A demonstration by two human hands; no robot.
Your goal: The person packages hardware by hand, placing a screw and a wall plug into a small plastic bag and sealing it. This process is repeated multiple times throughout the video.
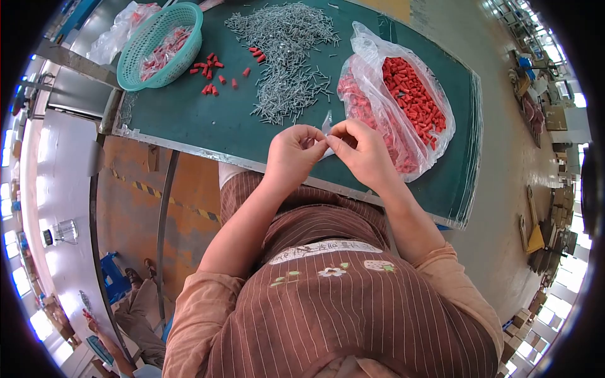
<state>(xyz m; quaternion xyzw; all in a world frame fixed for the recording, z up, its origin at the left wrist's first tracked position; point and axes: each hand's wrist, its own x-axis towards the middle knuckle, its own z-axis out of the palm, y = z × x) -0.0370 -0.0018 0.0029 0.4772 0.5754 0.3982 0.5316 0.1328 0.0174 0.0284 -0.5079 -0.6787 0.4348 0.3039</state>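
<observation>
My left hand [291, 153] and my right hand [360, 151] meet just above the near edge of the green table [201, 120]. Together they pinch a small clear plastic bag [326, 125] between the fingertips, and its top sticks up between them. What is inside the little bag is hidden by my fingers. A heap of grey metal screws [287, 57] lies beyond my hands. To the right sits a large clear bag of red plastic plugs [403, 101], close to my right hand.
A teal basket [161, 45] with small filled packets stands at the far left of the table. Loose red plugs [213, 72] lie beside it. Another person's legs [135, 302] show on the floor at lower left. Cardboard boxes line the right side.
</observation>
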